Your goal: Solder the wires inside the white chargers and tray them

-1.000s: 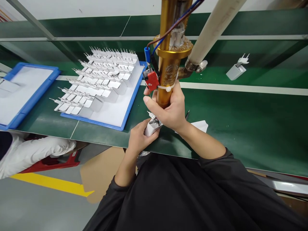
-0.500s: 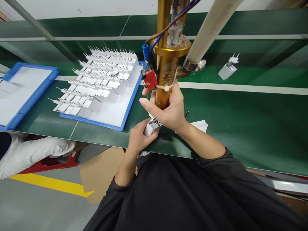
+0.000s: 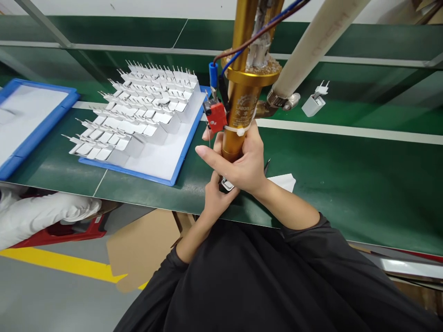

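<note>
My right hand (image 3: 242, 163) is wrapped round the lower end of a hanging gold-coloured tool (image 3: 242, 101), index finger stretched out to the left. A red switch (image 3: 216, 116) and wires are fixed to the tool's side. Right beneath the tool my left hand (image 3: 216, 198) grips a small white plug adapter (image 3: 227, 185), mostly hidden by both hands. Both hands are at the near edge of the green conveyor belt (image 3: 346, 175).
A blue tray (image 3: 162, 161) with rows of several white plug adapters (image 3: 138, 110) lies to the left. Another blue tray (image 3: 31, 120) is at far left. One single adapter (image 3: 314, 102) lies on the far belt. A white paper scrap (image 3: 282, 182) sits by my right wrist.
My left hand has slid right, bringing the adapter under the tool tip. The lone adapter on the far belt has drifted left. The view shifted slightly.
</note>
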Tool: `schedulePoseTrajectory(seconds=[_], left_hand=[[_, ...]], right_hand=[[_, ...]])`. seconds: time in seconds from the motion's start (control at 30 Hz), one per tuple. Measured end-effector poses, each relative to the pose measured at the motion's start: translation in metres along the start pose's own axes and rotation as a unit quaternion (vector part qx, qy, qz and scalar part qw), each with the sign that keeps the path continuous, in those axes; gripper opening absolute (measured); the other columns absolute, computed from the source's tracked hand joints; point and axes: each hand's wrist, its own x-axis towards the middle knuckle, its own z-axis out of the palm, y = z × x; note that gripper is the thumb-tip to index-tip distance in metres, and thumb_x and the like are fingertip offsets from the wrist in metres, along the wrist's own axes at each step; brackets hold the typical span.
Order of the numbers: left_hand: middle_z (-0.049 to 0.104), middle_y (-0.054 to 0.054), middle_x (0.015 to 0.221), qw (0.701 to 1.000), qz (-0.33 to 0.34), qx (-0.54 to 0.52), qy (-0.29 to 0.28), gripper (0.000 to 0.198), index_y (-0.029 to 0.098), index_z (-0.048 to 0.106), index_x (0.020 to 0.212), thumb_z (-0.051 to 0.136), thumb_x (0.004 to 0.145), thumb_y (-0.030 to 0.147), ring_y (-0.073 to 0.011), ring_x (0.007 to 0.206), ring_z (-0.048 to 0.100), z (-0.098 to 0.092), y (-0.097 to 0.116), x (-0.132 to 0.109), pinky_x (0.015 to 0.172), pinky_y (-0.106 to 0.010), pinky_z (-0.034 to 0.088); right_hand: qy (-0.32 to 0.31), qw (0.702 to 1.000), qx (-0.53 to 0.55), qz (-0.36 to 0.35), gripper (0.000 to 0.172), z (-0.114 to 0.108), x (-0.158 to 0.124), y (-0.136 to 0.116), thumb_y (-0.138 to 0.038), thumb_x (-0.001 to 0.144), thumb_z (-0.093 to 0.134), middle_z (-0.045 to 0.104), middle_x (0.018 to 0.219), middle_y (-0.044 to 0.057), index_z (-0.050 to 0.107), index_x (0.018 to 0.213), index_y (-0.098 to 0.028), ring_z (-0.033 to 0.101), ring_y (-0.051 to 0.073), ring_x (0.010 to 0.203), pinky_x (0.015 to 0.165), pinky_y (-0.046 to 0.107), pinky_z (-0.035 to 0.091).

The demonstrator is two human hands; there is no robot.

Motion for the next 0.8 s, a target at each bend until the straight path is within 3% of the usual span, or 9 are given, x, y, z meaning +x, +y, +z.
schedulePoseTrajectory(seconds=[0.23, 0.47, 0.67, 0.8], left_hand=[[0.064, 0.001, 0.072, 0.998, -0.02, -0.039, 0.043, 0.034, 0.019, 0.05, 0.089, 0.071, 0.07, 0.038, -0.0134, 0.063, 0.06, 0.008, -0.001, 0.0, 0.056, -0.023, 0.047], [0.064, 0.003, 0.072, 0.996, 0.012, -0.059, 0.059, 0.034, 0.019, 0.049, 0.091, 0.071, 0.069, 0.035, -0.0114, 0.059, 0.06, 0.01, 0.0, 0.0, 0.053, -0.021, 0.046], [0.065, 0.002, 0.071, 0.997, 0.0, -0.054, 0.045, 0.032, 0.019, 0.051, 0.088, 0.071, 0.071, 0.037, -0.0121, 0.059, 0.06, 0.009, 0.003, 0.0, 0.055, -0.022, 0.047], [0.068, 0.0, 0.079, 0.999, -0.027, -0.03, 0.019, 0.033, 0.019, 0.056, 0.096, 0.071, 0.072, 0.035, -0.0138, 0.067, 0.063, -0.001, 0.002, 0.004, 0.06, -0.022, 0.048]], right_hand=[[-0.008, 1.0, -0.013, 0.011, 0.028, -0.003, 0.0, 0.002, -0.029, 0.082, 0.061, 0.065, 0.093, -0.002, 0.042, 0.103, -0.026, 0.058, 0.01, 0.064, 0.062, 0.029, 0.056], [0.0, 0.999, 0.043, -0.013, 0.026, -0.001, 0.002, 0.004, -0.034, 0.086, 0.057, 0.064, 0.097, -0.001, 0.042, 0.105, -0.025, 0.061, 0.009, 0.067, 0.066, 0.029, 0.058], [-0.01, 1.0, 0.026, -0.006, 0.036, -0.002, 0.002, 0.002, -0.044, 0.083, 0.065, 0.064, 0.101, 0.001, 0.044, 0.105, -0.024, 0.062, 0.01, 0.072, 0.067, 0.028, 0.057], [-0.024, 0.998, 0.062, -0.02, 0.038, -0.005, 0.003, 0.003, -0.053, 0.085, 0.06, 0.063, 0.098, 0.0, 0.044, 0.104, -0.025, 0.059, 0.008, 0.067, 0.062, 0.027, 0.055]])
